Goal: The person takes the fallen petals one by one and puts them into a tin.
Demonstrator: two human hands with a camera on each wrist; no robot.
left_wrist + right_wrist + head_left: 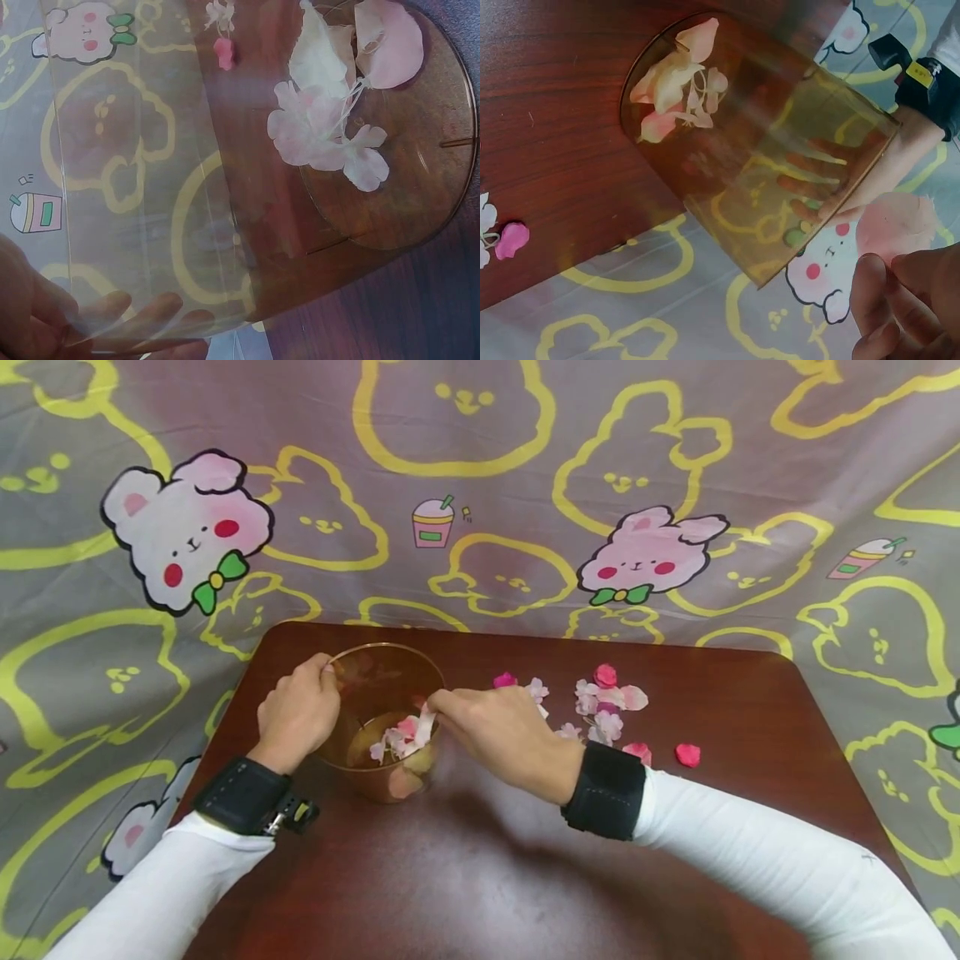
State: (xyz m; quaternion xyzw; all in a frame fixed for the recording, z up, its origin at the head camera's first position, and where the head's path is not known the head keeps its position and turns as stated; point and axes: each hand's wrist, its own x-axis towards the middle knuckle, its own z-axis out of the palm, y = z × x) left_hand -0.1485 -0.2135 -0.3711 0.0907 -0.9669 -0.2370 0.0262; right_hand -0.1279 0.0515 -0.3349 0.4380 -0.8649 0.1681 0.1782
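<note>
My right hand (pixel 504 727) pinches a pale pink petal (pixel 426 724) between thumb and fingertips, right over the cup's rim at its 3 o'clock side. The petal shows in the right wrist view (pixel 897 225) just above my fingers (pixel 877 300). My left hand (pixel 297 713) grips the amber plastic cup (pixel 386 685) at its 9 o'clock rim, fingers curled round the wall. Inside the cup, blossoms and petals (pixel 401 739) lie on the bottom. Toward 3 o'clock from my right hand, loose petals (pixel 611 706) are scattered on the brown desk (pixel 480 877).
</note>
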